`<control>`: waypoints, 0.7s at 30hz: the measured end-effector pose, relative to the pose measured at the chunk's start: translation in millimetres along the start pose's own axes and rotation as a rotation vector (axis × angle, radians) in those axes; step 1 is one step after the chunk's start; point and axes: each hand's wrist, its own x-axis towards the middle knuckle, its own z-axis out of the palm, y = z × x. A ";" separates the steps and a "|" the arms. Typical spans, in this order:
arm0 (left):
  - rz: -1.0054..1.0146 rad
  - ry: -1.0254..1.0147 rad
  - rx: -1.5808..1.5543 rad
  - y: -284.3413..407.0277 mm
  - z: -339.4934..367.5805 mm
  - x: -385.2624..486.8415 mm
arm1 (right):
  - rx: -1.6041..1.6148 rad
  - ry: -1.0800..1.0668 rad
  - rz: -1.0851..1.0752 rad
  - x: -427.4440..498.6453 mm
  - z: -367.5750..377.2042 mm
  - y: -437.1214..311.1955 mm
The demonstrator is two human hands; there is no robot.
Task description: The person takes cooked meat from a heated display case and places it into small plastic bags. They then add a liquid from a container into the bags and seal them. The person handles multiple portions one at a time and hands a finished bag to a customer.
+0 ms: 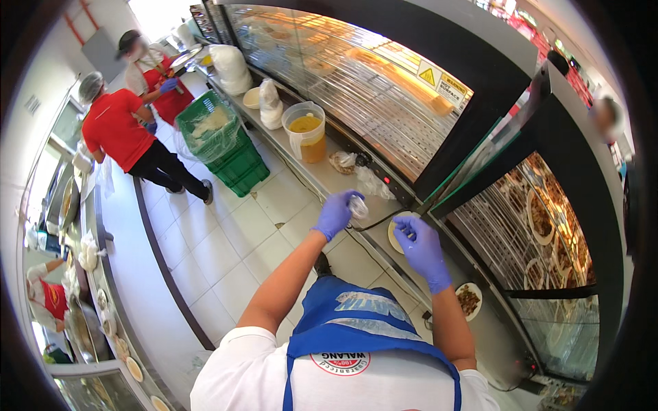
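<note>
My left hand [335,213], in a blue-violet glove, grips a small clear plastic bundle [359,206] above the edge of the steel counter. My right hand [422,251], gloved alike, is bent over a pale round plate [395,237] on the counter; its fingertips are curled, and whether they touch anything I cannot tell. To the left along the counter lie crumpled plastic bags [374,184] and a bag with brown contents [341,162]. Nearer to my right forearm is a white plate of chopped brown food [468,302].
Glass display warmers [380,77] line the counter's far side. A bucket of yellow liquid [305,134] and bagged white containers [271,105] stand farther left. Stacked green crates [226,154] are on the tiled floor; a person in red [115,128] and another in a red apron [164,92] stand beyond.
</note>
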 end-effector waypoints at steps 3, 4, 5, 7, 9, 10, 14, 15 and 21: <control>-0.010 0.060 0.107 -47.5 1.5 47.8 | 0.058 0.055 0.143 -21.4 8.3 33.7; -0.012 0.081 0.143 -59.6 0.7 64.6 | 0.042 0.070 0.204 -27.9 9.7 45.1; -0.020 0.096 0.182 -68.0 -0.1 80.9 | 0.030 0.117 0.205 -37.4 9.7 55.5; 0.023 0.105 0.230 -72.5 -1.6 110.6 | 0.000 0.198 0.259 -58.4 10.5 74.4; 0.059 0.108 0.191 -60.5 -3.3 121.4 | -0.027 0.231 0.334 -82.1 11.9 91.1; 0.078 0.122 0.133 -48.9 -6.8 125.4 | -0.061 0.241 0.342 -91.1 13.0 98.8; 0.084 0.116 0.110 -3.8 -59.7 126.5 | -0.017 0.322 0.403 -116.1 22.5 124.6; 0.146 0.144 0.097 0.5 -76.7 128.7 | 0.012 0.312 0.418 -117.7 24.2 129.9; -0.124 0.607 0.329 -77.1 -237.7 207.7 | 0.096 0.338 0.435 -96.7 28.2 136.6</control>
